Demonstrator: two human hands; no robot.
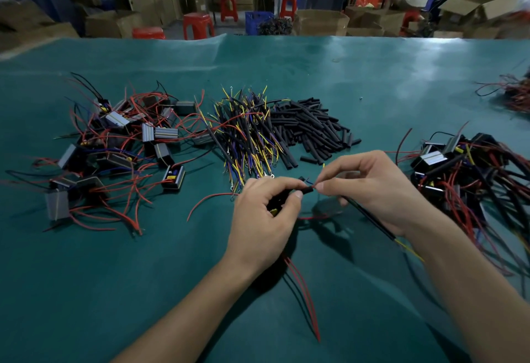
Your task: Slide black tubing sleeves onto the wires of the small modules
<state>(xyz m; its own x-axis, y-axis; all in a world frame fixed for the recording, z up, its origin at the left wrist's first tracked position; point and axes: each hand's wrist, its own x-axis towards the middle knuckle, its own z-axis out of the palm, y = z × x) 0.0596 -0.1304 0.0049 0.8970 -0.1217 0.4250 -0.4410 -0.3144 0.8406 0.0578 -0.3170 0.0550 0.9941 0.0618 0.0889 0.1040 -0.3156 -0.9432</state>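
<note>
Both hands' grips, left (265, 210) and right (370, 187), pinched on black sleeve (307, 190); no legible writing.

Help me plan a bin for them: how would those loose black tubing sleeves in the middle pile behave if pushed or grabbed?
The black tubing sleeves look like short round tubes, so they would probably roll or scatter when pushed. They lie fairly straight, suggesting some stiffness. Being small and hollow, each is likely very light.
</note>
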